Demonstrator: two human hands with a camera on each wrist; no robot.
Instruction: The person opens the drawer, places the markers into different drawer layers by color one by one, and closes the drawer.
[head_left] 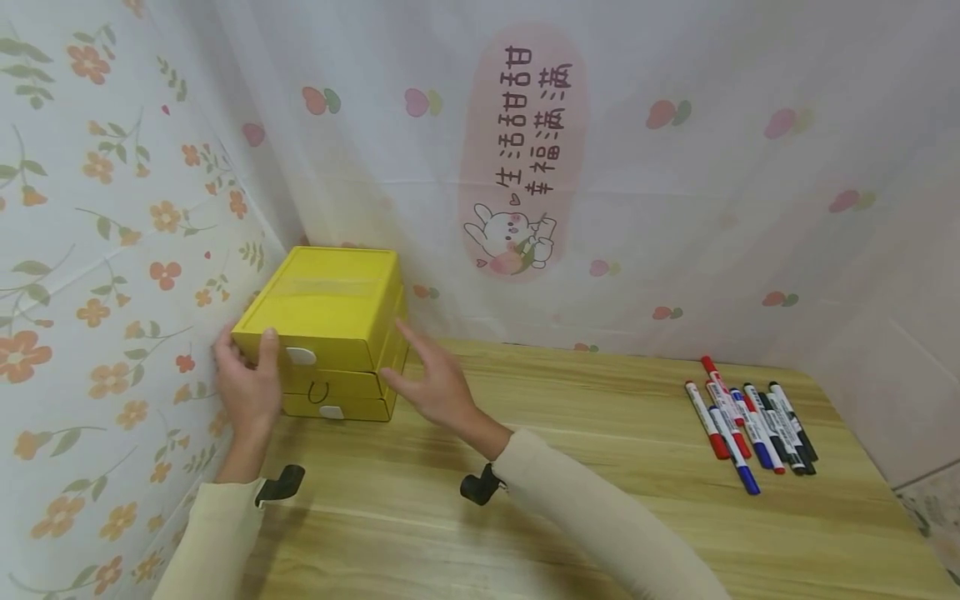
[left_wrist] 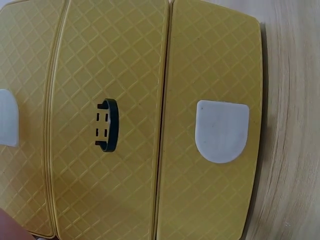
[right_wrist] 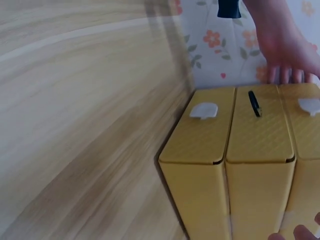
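Note:
A yellow three-tier drawer box (head_left: 322, 292) stands at the back left of the table, against the floral curtain. Its top and bottom drawers bear white tabs; a black loop handle (left_wrist: 111, 125) marks the middle one. My left hand (head_left: 251, 387) rests at the box's left front corner, thumb up by the front face and fingers along the left side. On the opposite side, my right hand (head_left: 435, 387) has its fingers extended, the tips right at the side wall. The right wrist view shows a few right fingertips (right_wrist: 302, 234) beside the drawers.
Several markers (head_left: 750, 429) with red, blue and black caps lie grouped on the right of the wooden table (head_left: 570, 433). A white printed curtain (head_left: 675, 208) hangs along the back edge, and a floral curtain (head_left: 112, 292) borders the left.

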